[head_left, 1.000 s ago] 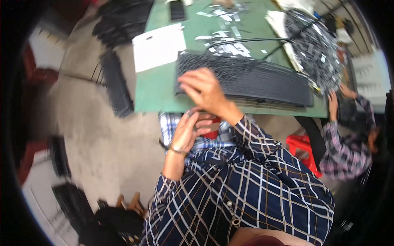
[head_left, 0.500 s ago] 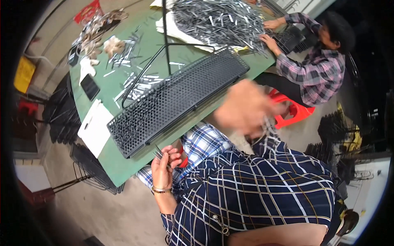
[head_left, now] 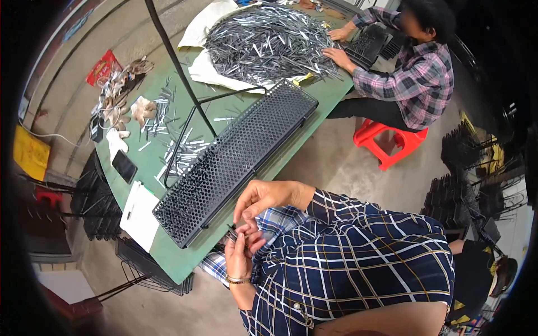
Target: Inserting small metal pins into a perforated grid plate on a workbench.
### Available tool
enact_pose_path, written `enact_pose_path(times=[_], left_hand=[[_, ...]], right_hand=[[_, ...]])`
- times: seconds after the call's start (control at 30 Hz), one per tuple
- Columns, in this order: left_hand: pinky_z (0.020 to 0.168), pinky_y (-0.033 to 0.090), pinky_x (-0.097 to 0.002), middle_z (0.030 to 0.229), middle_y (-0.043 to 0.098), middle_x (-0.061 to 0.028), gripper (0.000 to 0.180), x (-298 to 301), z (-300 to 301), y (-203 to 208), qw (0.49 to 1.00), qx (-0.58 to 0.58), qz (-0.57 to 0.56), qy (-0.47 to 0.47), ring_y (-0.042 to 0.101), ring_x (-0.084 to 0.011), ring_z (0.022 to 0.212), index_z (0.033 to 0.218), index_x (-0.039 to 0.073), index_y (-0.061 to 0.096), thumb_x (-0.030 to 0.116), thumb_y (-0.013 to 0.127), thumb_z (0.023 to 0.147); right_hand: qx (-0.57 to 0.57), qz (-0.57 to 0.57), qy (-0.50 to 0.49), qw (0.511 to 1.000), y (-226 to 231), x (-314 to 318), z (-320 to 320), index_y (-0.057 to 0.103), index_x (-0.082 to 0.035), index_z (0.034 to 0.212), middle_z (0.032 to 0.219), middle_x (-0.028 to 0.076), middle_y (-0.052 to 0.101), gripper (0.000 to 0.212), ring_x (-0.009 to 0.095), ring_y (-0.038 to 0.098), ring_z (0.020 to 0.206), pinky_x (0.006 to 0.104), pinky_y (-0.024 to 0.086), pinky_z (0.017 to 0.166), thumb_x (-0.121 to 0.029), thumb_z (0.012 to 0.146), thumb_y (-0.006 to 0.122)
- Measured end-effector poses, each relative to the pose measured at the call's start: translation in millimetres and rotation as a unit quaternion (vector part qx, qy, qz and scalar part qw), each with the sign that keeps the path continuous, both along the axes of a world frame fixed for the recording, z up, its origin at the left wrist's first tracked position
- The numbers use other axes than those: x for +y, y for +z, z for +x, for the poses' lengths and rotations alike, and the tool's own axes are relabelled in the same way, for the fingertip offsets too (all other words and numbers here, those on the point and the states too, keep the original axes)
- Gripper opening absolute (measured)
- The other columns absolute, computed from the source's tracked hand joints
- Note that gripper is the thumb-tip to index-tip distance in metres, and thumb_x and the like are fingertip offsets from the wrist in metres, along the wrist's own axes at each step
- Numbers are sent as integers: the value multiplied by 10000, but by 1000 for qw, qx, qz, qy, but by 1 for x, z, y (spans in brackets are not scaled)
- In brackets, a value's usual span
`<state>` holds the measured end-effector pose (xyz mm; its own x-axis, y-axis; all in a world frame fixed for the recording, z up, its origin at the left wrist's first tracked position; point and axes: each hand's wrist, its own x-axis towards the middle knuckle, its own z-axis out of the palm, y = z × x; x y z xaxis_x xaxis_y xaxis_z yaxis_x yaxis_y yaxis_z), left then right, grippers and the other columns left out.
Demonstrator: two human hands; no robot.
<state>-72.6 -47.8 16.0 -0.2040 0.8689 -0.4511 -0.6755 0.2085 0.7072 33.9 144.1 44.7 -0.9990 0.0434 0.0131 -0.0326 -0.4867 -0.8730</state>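
Note:
Several thin dark metal strips (head_left: 231, 233) are gripped in my left hand (head_left: 239, 259), just off the table's near edge. Above them, my right hand (head_left: 272, 197) has its thumb and fingers drawn together beside the strips' tips; anything between those fingers is too small to make out. A long black perforated rack (head_left: 249, 148) lies slantwise along the table edge, beyond both hands. Its holes toward the near left end look filled with dark pieces. A black bent-rod frame (head_left: 182, 137) stands behind the rack.
A big heap of metal strips (head_left: 263, 47) lies on white sacking at the far side. Loose strips (head_left: 188, 154), a phone (head_left: 124, 167) and white paper (head_left: 137, 215) are on the green table. A co-worker (head_left: 414, 84) sits at right on a red stool (head_left: 386, 151).
My right hand has swung left and down, from beyond the rack's right end to my left hand. The left hand still holds the strips. The view has shifted and turned a little.

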Motion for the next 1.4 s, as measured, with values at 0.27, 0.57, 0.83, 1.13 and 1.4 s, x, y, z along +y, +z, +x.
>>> enact_pose_path(times=[0.27,0.57,0.83,1.13,1.4], left_hand=[[609,582,-316,1014,608,-132,336,5,-5,-2,998,42,-31,-18,641,-204,835,1180,28,481,276,455,955],[592,580,-305,1008,615,-136,325,4,-8,-6,998,52,-43,-2,643,-195,818,1179,21,483,255,455,955],[587,573,-294,1002,615,-129,317,4,-6,-10,997,48,-58,-10,641,-190,812,1175,31,487,255,462,952],[590,560,-288,970,622,-117,317,10,-7,-15,993,76,-67,-60,634,-180,793,1162,32,494,268,458,953],[594,515,-272,853,630,-137,271,18,-20,24,968,90,-15,-235,626,-183,734,1074,3,515,235,421,967]], right_hand=[[-57,26,-33,998,-14,-2,-5,636,46,1012,825,69,658,250,100,609,727,224,495,669,-158,866,626],[-63,25,-24,997,-27,-4,-15,648,26,1001,835,55,668,245,94,617,729,219,496,666,-176,863,636],[-67,23,-38,997,-42,-9,-15,652,14,996,813,42,663,230,90,608,717,220,493,645,-174,866,625],[-89,9,-44,995,-43,-4,-6,650,29,992,874,55,666,247,91,604,746,225,489,677,-180,861,636],[-131,20,-111,985,-48,12,4,658,10,984,817,43,658,237,83,598,688,215,481,635,-188,856,637]])
